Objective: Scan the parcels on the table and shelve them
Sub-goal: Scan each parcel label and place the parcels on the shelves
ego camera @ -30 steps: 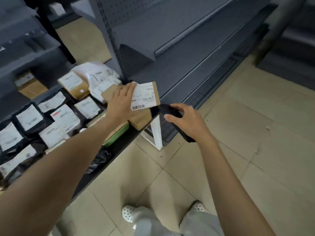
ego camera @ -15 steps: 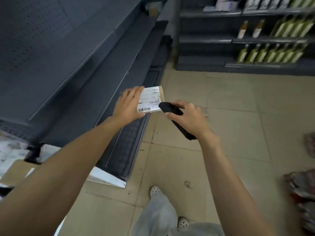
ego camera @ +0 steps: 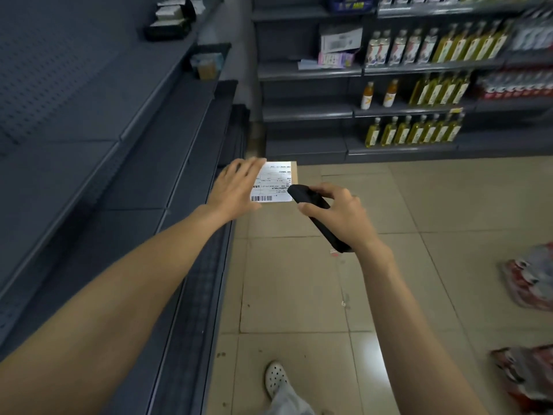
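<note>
My left hand (ego camera: 236,187) holds a small brown cardboard parcel (ego camera: 279,182) by its left side, white label with barcode facing up, out over the aisle floor. My right hand (ego camera: 338,214) grips a black handheld scanner (ego camera: 314,214). The scanner's head sits just right of the label, almost touching the parcel's right edge. The grey shelving unit (ego camera: 125,163) runs along my left, its near tiers bare. The table with the other parcels is out of view.
Several small boxes (ego camera: 172,18) sit at the far end of the left shelves. Shelves ahead hold bottles (ego camera: 419,130) and packets. Red-and-white bags (ego camera: 532,277) lie on the tiled floor at right. My white shoe (ego camera: 276,378) shows below.
I have turned away from the parcel table toward the aisle. The parcel has been lifted off the table in my left hand, with the scanner kept beside its label.
</note>
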`<state>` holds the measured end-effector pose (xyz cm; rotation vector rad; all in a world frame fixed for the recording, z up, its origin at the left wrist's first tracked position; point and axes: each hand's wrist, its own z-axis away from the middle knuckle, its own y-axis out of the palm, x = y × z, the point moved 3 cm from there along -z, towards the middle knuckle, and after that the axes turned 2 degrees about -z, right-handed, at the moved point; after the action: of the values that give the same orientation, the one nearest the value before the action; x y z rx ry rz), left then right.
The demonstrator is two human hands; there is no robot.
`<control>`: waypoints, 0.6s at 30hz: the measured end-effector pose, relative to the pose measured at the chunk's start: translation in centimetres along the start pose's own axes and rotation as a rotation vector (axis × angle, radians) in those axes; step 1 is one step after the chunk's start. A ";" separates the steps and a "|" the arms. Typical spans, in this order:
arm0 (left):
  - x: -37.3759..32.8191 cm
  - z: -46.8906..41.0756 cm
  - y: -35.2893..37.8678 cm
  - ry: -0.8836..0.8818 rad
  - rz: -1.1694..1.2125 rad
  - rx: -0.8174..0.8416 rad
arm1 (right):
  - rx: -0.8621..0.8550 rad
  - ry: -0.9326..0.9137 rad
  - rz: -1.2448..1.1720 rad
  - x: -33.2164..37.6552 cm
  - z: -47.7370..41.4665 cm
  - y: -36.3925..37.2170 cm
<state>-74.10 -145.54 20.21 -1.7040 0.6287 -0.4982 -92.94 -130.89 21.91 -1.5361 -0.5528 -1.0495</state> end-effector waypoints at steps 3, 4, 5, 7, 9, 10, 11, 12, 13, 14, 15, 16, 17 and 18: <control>4.6 -6.5 1.2 -0.012 0.025 -0.005 | -0.034 0.008 -0.044 1.1 -6.4 0.6; 5.8 -8.7 1.8 -0.012 0.033 -0.001 | -0.047 0.014 -0.057 1.0 -8.2 0.7; 6.7 -10.7 2.5 -0.010 0.038 0.009 | -0.057 0.020 -0.067 0.6 -10.0 0.7; 7.7 -14.5 3.8 0.002 0.043 0.046 | -0.064 0.045 -0.080 -0.5 -13.2 0.7; 8.1 -18.3 5.3 0.035 0.042 0.061 | -0.082 0.076 -0.094 -1.8 -16.7 0.4; 8.3 -20.5 6.0 0.057 0.038 0.057 | -0.095 0.090 -0.095 -2.3 -18.6 0.2; 8.5 -22.7 6.7 0.078 0.036 0.051 | -0.108 0.099 -0.098 -2.7 -20.9 -0.1; 8.8 -25.0 7.2 0.094 0.034 0.043 | -0.118 0.100 -0.105 -3.0 -23.2 -0.4; 9.1 -27.1 7.7 0.102 0.033 0.036 | -0.121 0.091 -0.109 -3.0 -25.6 -0.6; 9.5 -29.4 8.0 0.103 0.031 0.029 | -0.118 0.074 -0.109 -3.0 -28.3 -0.8; 10.1 -31.8 8.1 0.098 0.026 0.019 | -0.111 0.052 -0.108 -2.9 -31.1 -1.1; 10.9 -34.2 8.1 0.086 0.020 0.010 | -0.103 0.034 -0.105 -2.6 -34.1 -1.4; 12.1 -36.7 7.9 0.072 0.008 -0.004 | -0.095 0.014 -0.101 -2.2 -37.3 -1.7; 13.4 -39.4 7.5 0.055 -0.007 -0.021 | -0.091 -0.011 -0.096 -1.5 -40.7 -2.2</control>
<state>-89.75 -184.80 21.35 -1.7175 0.6697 -0.5471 -108.35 -168.57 20.25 -1.6083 -0.5982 -1.1532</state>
